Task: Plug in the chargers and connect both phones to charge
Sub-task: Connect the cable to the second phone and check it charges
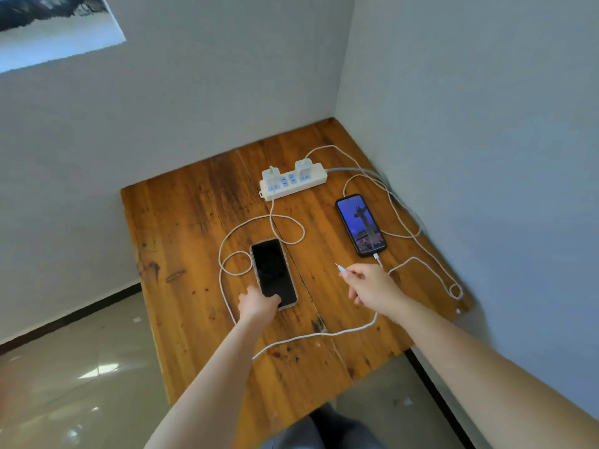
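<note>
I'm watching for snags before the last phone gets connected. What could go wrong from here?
1. The cable loops around the dark phone and crosses itself; drawing the plug over in the right hand may tighten a loop or drag the phone.
2. The left hand covers that phone's near end, probably where the port is, so it may block the plug.

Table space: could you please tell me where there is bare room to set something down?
Bare wood lies left of the dark phone toward the table edge, and along the near edge. It is crowded around the power strip and the lit phone, where cables loop.
</note>
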A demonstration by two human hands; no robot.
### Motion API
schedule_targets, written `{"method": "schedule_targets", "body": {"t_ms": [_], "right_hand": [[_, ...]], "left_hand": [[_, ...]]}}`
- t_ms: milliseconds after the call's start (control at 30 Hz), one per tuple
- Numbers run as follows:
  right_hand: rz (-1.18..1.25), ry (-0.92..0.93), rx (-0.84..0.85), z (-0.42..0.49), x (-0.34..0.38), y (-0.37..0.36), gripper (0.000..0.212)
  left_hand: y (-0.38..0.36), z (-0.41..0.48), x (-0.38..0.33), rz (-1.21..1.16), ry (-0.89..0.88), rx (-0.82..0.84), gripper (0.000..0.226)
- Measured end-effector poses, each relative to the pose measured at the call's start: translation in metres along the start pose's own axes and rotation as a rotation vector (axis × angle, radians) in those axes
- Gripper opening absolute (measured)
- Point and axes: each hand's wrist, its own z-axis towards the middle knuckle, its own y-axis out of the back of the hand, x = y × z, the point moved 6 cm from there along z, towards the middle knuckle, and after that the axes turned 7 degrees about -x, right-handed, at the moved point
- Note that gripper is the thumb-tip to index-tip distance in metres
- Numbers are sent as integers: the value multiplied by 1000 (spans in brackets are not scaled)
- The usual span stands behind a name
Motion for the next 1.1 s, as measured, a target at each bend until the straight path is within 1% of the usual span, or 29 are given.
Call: {"method": "schedule_targets", "body": {"t_ms": [67, 133, 233, 367, 433, 467, 533, 600, 667, 733, 767, 800, 867, 1000, 1100], "right_hand": [[9, -21, 1, 4, 2, 0, 24], [16, -34, -6, 8, 5, 2, 24], [58, -49, -10, 13, 10, -1, 24], [82, -74, -3, 15, 10, -7, 26], [79, -78, 1, 13, 10, -10, 27], [76, -79, 0, 11, 10, -12, 27], [68, -80, -6, 6, 10, -12, 27], [70, -86, -17, 0, 12, -11, 28], [98, -106, -26, -6, 14, -9, 30], [137, -114, -22, -13, 18, -7, 29], [161, -111, -12, -17, 21, -6, 27], [189, -104, -1, -21, 25, -4, 25], [234, -78, 9, -29, 33, -1, 22], [271, 30, 15, -41, 61, 10, 19], [289, 144, 39, -49, 91, 17, 15]], "left_hand": [[-9, 8, -4, 10, 60, -78, 77], [-16, 15, -6, 47, 93, -140, 87], [-22, 23, -5, 45, 91, -186, 93], [-22, 31, -4, -26, 145, -178, 96], [-23, 33, -6, -60, 153, -139, 90], [-24, 34, -7, -88, 132, -108, 81], [-25, 31, -11, -174, 73, -69, 54], [-21, 24, -14, -268, 70, -29, 37], [-14, 13, -19, -398, 153, 61, 29], [-2, 1, -25, -616, 313, 167, 19], [5, -7, -28, -744, 388, 227, 21], [13, -15, -32, -867, 434, 280, 28], [31, -30, -39, -1013, 452, 341, 41], [68, -55, -54, -1134, 362, 385, 42], [91, -70, -66, -1167, 275, 433, 43]]}}
